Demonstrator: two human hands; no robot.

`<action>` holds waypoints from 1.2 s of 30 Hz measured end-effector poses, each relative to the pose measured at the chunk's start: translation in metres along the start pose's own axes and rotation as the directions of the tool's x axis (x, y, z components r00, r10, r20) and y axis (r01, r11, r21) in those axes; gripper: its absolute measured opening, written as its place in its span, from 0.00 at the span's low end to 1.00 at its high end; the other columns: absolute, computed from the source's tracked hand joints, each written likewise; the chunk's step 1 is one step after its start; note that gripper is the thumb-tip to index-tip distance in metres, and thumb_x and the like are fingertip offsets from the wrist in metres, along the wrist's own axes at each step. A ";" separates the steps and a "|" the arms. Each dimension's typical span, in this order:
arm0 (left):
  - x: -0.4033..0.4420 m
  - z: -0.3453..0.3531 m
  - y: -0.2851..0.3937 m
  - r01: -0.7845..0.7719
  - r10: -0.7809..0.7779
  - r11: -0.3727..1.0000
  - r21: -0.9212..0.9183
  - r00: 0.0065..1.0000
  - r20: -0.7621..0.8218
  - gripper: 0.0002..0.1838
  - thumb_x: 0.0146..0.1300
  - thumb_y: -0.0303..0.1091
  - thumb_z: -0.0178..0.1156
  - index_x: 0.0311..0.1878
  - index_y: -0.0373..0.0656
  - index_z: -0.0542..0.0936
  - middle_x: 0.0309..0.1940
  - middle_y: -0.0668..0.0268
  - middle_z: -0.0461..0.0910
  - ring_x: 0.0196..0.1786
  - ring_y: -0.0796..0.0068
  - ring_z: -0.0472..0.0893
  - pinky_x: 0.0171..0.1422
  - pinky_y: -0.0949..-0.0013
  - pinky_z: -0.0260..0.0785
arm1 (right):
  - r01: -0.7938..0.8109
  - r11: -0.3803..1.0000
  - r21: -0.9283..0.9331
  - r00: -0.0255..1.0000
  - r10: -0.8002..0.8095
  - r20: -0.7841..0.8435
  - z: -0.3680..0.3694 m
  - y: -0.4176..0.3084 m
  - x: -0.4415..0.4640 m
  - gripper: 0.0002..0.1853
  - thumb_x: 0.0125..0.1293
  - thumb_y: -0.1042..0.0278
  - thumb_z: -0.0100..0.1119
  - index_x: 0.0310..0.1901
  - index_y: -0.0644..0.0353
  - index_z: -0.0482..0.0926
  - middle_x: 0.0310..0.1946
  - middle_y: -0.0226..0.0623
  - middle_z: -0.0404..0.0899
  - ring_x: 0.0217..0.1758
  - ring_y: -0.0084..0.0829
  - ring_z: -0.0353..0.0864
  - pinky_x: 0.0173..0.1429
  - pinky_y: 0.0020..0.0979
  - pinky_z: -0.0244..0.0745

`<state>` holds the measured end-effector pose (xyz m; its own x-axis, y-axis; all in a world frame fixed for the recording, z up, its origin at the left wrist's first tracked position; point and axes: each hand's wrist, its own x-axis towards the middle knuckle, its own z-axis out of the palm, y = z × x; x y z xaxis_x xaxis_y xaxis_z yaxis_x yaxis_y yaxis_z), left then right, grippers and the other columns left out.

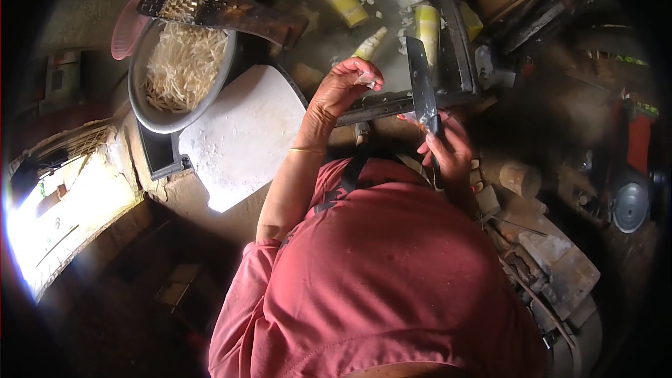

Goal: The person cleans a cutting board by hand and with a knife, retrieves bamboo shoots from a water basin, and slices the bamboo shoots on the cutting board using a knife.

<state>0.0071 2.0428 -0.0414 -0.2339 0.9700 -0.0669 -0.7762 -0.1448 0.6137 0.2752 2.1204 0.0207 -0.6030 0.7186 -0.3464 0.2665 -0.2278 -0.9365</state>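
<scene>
The small pale piece [367, 80] is in the upper middle of the frame, pinched between the fingers of the left hand [343, 88]. The right hand [451, 152], right of center, is closed around the handle of the knife [422, 77], with the blade pointing up the frame. The work appears to be partly complete: the bowl [225, 73] at upper left is well filled with thin cut strips [180, 63], while four larger chunks [343, 1] on the dark table [318, 38] appear uncut into strips. The small piece looks whitish and thin; its exact shape is hidden by the fingers. The chunks are yellow to cream, three thick and one narrow and tapered, the latter just beyond the left hand. White scraps lie around them. A slotted board [245, 17] rests across the bowl's upper edge, and a white sheet [241, 126] lies below right of the bowl.
</scene>
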 end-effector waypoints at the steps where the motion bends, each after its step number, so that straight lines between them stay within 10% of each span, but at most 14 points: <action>1: -0.001 0.000 0.001 0.002 -0.002 1.000 -0.002 1.000 -0.001 0.03 0.64 0.31 0.65 0.36 0.43 0.82 0.38 0.60 0.83 0.42 0.67 0.80 0.51 0.64 0.72 | 0.014 1.000 -0.001 1.000 -0.014 0.005 0.000 0.001 0.000 0.17 0.70 0.63 0.63 0.56 0.64 0.81 0.27 0.31 0.83 0.22 0.18 0.76 0.29 0.21 0.72; 36: -0.023 0.010 -0.014 0.076 -0.115 0.984 -0.161 0.961 -0.252 0.13 0.67 0.23 0.60 0.54 0.35 0.78 0.43 0.50 0.85 0.32 0.71 0.80 0.43 0.69 0.75 | 0.029 0.999 0.032 0.998 -0.030 0.059 0.001 -0.009 -0.014 0.14 0.72 0.61 0.63 0.48 0.65 0.82 0.26 0.33 0.82 0.21 0.19 0.77 0.28 0.21 0.73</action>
<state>0.0288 2.0243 -0.0405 -0.2826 0.8994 -0.3334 -0.8758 -0.1002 0.4722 0.2806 2.1117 0.0340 -0.6540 0.6853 -0.3204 0.2253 -0.2278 -0.9473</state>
